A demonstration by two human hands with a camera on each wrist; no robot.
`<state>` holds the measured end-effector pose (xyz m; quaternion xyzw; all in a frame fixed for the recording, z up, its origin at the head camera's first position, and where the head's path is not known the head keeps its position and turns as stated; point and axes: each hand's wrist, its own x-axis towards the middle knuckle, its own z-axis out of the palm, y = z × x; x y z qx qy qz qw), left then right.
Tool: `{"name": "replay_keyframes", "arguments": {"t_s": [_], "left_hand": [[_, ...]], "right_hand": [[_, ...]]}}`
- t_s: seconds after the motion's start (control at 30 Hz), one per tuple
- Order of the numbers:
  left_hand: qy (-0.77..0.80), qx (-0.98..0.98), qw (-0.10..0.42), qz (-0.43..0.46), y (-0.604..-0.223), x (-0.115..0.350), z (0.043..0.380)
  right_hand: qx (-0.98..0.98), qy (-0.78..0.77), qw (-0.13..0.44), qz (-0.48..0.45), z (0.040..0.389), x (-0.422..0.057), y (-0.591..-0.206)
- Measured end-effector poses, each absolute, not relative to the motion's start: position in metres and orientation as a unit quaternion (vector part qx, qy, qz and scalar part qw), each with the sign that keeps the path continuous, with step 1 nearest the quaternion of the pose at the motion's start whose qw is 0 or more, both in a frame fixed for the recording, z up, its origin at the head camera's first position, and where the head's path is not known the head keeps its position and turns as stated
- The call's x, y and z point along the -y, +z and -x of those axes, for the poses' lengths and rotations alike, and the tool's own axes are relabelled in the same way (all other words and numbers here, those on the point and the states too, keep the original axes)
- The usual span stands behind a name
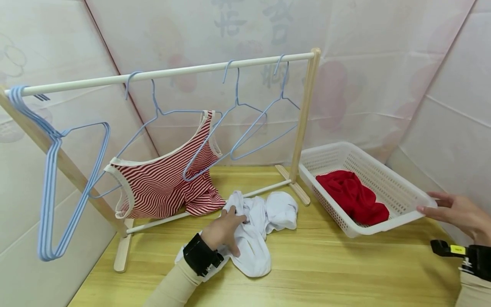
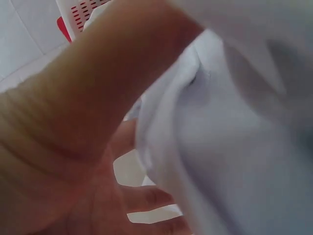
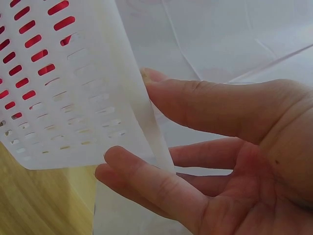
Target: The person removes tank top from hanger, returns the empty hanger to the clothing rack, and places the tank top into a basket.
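A crumpled white garment [image 1: 255, 238] lies on the table in front of the rack. My left hand [image 1: 224, 230] rests on it with the thumb and fingers spread apart; in the left wrist view the white cloth [image 2: 215, 127] hides its fingertips. At the right, my right hand [image 1: 458, 213] pinches the near right corner of a white plastic basket [image 1: 399, 181], thumb at the rim and fingers under it. A bunched red garment [image 1: 353, 198] sits inside the basket. The right wrist view shows the thumb [image 3: 195, 100] against the basket's rim.
A wooden rack with a white rail [image 1: 180, 70] stands across the table [image 1: 326, 273]. From it hang a red-and-white striped garment [image 1: 165, 183] on a blue hanger, two bare blue hangers [image 1: 237, 102] toward the right, and several bunched hangers [image 1: 53, 192] at the left end.
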<state>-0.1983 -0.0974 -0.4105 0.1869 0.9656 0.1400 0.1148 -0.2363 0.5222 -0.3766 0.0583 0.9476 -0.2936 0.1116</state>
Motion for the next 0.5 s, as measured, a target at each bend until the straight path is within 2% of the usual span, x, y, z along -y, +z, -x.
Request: {"name": "replay_keyframes", "arguments": {"t_s": [0.5], "left_hand": [[0.12,-0.963,0.113,-0.214,-0.4055,0.0956,0.1969]], "right_hand": [[-0.946,-0.295,0.118,-0.061,0.2412,-0.5298,-0.3807]]}}
